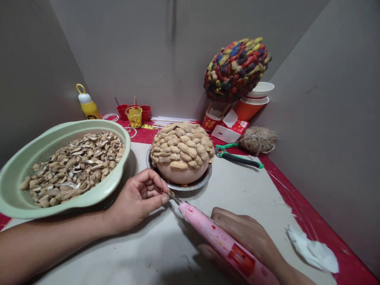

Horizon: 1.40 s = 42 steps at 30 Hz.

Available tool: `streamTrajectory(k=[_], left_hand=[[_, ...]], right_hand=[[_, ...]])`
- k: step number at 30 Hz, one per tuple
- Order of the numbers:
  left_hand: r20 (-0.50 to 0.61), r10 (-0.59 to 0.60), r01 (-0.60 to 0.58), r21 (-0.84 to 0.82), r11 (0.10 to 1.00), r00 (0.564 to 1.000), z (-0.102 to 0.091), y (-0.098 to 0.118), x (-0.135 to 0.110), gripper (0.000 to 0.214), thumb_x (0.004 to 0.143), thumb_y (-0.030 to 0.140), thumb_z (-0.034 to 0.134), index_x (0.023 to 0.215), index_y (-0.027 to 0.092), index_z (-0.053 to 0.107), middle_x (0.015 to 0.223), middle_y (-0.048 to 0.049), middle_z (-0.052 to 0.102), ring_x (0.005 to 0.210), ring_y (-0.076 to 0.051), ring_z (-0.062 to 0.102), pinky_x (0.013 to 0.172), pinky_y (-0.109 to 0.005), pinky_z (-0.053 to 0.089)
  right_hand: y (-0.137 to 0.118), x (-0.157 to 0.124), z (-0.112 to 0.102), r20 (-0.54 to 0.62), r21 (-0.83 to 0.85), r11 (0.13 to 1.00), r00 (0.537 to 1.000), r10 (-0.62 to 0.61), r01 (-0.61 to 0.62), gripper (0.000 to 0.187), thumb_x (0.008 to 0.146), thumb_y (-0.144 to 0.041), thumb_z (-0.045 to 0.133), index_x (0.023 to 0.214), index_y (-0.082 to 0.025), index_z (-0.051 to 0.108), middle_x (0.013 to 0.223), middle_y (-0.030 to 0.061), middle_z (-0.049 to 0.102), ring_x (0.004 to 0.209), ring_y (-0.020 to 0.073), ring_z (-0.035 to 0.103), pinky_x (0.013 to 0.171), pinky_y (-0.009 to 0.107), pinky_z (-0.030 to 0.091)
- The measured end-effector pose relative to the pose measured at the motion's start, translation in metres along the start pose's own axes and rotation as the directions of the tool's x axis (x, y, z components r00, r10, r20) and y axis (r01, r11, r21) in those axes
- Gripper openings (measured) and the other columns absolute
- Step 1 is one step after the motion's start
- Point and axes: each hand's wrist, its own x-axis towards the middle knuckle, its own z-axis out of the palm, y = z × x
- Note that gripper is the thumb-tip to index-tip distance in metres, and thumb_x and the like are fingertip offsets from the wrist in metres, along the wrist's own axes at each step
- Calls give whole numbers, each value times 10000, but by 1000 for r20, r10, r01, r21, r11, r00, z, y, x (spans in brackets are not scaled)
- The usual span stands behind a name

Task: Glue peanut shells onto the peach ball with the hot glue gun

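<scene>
My right hand [246,229] is wrapped around a pink hot glue gun [213,233], whose metal nozzle points up and left. Right at the nozzle's tip, my left hand [141,194] is closed in a pinch; whatever small piece lies between thumb and fingers is mostly hidden. Just beyond both hands, a rounded form [184,174] with a smooth pinkish surface sits in a shallow metal dish [204,180]. Peanut shells [188,149] cover its top and sides, leaving a bare band low at the front. To the left, a green colander [126,158] holds many loose shell halves.
Pliers [237,156] and a twine ball [258,139] lie at right. Behind stand a colourful peanut-covered form [237,69], paper cups [251,109], red paint cups [145,113] and a yellow bottle [89,107]. A crumpled tissue [311,249] lies front right. Grey walls surround the table.
</scene>
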Motion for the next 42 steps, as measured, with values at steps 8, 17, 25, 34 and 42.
streamTrajectory(k=[8, 17, 25, 34, 42], left_hand=[[-19, 20, -20, -12, 1000, 1000, 0, 2, 0, 249, 765, 159, 763, 811, 165, 518, 857, -1, 650, 721, -78, 578, 682, -192, 483], [-24, 33, -33, -22, 999, 999, 0, 2, 0, 247, 770, 128, 753, 818, 160, 513, 858, 11, 658, 738, -63, 594, 699, -173, 497], [-26, 47, -48, -66, 997, 999, 0, 3, 2, 239, 768, 104, 751, 813, 157, 522, 853, 18, 667, 753, -56, 613, 704, -153, 506], [-24, 56, -59, -106, 993, 998, -1, 5, 3, 239, 759, 85, 752, 811, 150, 528, 838, 21, 672, 748, -53, 624, 708, -151, 512], [-33, 58, -61, -100, 993, 998, 0, 4, 4, 239, 757, 81, 752, 812, 150, 530, 833, 19, 667, 747, -54, 613, 698, -148, 505]], right_hand=[[1, 0, 1, -15, -37, 999, 1000, -11, 10, 412, 962, -441, 474, 616, -220, 441, 548, -49, 431, 428, 79, 381, 419, 235, 267], [-1, 3, -4, 46, -96, 995, 999, -20, 24, 421, 967, -425, 464, 601, -216, 449, 531, -47, 446, 425, 78, 395, 426, 222, 286], [1, 2, -1, 29, -86, 996, 999, -29, 32, 440, 981, -420, 432, 595, -210, 461, 527, -44, 446, 427, 75, 399, 427, 225, 279], [-1, 3, -5, 50, -128, 992, 999, 1, 6, 454, 979, -455, 425, 598, -212, 471, 528, -40, 468, 418, 76, 416, 433, 222, 288], [1, 2, -3, 30, -79, 996, 999, -38, 40, 418, 970, -428, 449, 613, -211, 435, 534, -54, 424, 409, 63, 400, 418, 201, 302]])
